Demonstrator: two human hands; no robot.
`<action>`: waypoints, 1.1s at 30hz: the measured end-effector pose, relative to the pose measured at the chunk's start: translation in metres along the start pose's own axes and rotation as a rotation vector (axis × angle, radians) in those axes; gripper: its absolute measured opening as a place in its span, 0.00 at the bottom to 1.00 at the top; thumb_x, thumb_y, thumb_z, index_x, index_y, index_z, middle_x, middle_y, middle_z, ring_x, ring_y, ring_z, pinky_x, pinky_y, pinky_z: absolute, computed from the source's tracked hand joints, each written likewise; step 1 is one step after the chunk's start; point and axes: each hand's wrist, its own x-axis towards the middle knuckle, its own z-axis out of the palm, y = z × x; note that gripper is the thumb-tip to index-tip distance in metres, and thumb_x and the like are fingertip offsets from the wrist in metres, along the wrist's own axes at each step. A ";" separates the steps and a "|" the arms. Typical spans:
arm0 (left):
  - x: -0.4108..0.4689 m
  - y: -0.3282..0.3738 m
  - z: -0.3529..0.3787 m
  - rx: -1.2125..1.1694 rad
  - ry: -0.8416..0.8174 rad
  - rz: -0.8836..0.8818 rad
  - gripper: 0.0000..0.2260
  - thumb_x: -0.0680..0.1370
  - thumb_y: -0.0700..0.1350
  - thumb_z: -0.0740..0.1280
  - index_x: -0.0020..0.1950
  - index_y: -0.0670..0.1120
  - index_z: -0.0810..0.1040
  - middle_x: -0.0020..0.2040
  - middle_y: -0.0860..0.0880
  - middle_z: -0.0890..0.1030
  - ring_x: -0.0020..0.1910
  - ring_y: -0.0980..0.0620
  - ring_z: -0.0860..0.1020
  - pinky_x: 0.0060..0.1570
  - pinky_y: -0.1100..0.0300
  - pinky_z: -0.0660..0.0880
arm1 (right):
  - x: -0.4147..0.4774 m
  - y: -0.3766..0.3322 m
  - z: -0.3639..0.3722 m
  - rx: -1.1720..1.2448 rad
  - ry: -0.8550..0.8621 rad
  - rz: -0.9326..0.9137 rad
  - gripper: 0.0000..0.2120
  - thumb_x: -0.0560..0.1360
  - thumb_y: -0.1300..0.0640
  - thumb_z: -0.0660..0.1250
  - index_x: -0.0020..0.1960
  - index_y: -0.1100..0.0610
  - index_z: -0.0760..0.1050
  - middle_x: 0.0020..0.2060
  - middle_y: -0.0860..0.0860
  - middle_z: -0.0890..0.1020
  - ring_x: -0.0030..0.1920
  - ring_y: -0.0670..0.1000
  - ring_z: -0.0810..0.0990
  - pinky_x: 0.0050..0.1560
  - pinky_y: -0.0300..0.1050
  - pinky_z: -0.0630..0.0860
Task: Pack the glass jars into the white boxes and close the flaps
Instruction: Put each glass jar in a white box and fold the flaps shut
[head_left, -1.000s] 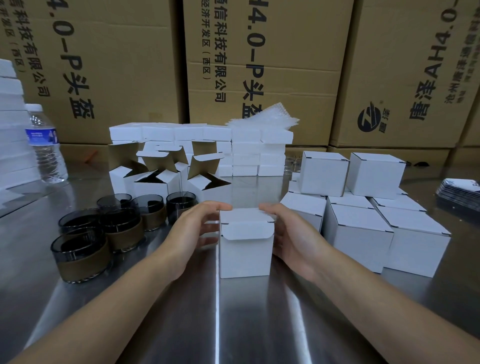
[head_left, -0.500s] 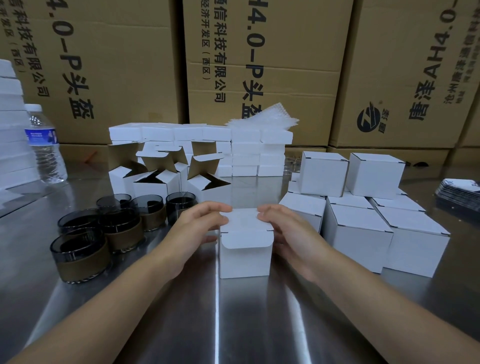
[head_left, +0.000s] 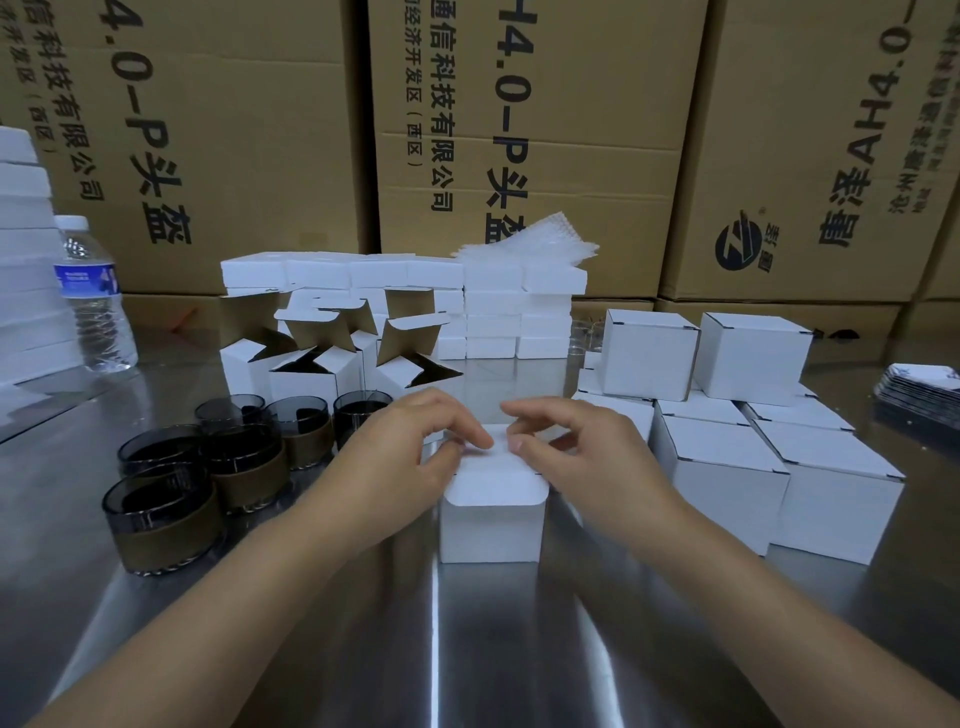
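Observation:
A small white box (head_left: 488, 525) stands on the steel table (head_left: 467, 649) in front of me, its top flap folded over with the tongue hanging outside the front wall. My left hand (head_left: 410, 452) rests on the box's left top edge, fingertips on the lid. My right hand (head_left: 576, 452) mirrors it on the right, fingers pressing the lid. Several dark glass jars (head_left: 166, 519) with brown bands stand at the left. Open white boxes (head_left: 317, 364) wait behind them.
Closed white boxes (head_left: 727, 467) are stacked at the right. Flat folded boxes (head_left: 405, 275) form a pile at the back, with plastic bags on top. A water bottle (head_left: 93, 296) stands far left. Large brown cartons (head_left: 519, 130) wall the back. Dark cards (head_left: 919, 389) lie far right.
Both hands have moved from the box's sides up onto its lid, fingertips meeting near the middle. The lid flap lies flatter than before.

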 end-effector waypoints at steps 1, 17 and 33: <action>-0.001 0.001 0.000 0.029 0.002 0.003 0.17 0.78 0.37 0.65 0.40 0.60 0.79 0.45 0.62 0.79 0.42 0.70 0.73 0.41 0.77 0.66 | 0.000 0.000 -0.001 0.028 -0.020 0.017 0.12 0.75 0.53 0.68 0.55 0.39 0.78 0.41 0.30 0.79 0.45 0.36 0.75 0.45 0.29 0.71; -0.003 0.007 -0.021 0.076 -0.183 -0.007 0.13 0.66 0.54 0.78 0.48 0.63 0.81 0.49 0.69 0.78 0.50 0.67 0.76 0.47 0.73 0.71 | -0.002 -0.015 -0.026 -0.258 -0.282 -0.088 0.21 0.62 0.36 0.71 0.53 0.42 0.81 0.50 0.33 0.78 0.54 0.37 0.75 0.57 0.41 0.74; -0.004 0.008 -0.023 0.186 -0.197 -0.006 0.17 0.65 0.56 0.77 0.52 0.65 0.79 0.50 0.73 0.75 0.52 0.72 0.71 0.46 0.78 0.68 | 0.001 -0.013 -0.036 -0.243 -0.398 -0.042 0.24 0.59 0.37 0.69 0.55 0.37 0.78 0.55 0.30 0.77 0.58 0.39 0.74 0.60 0.44 0.74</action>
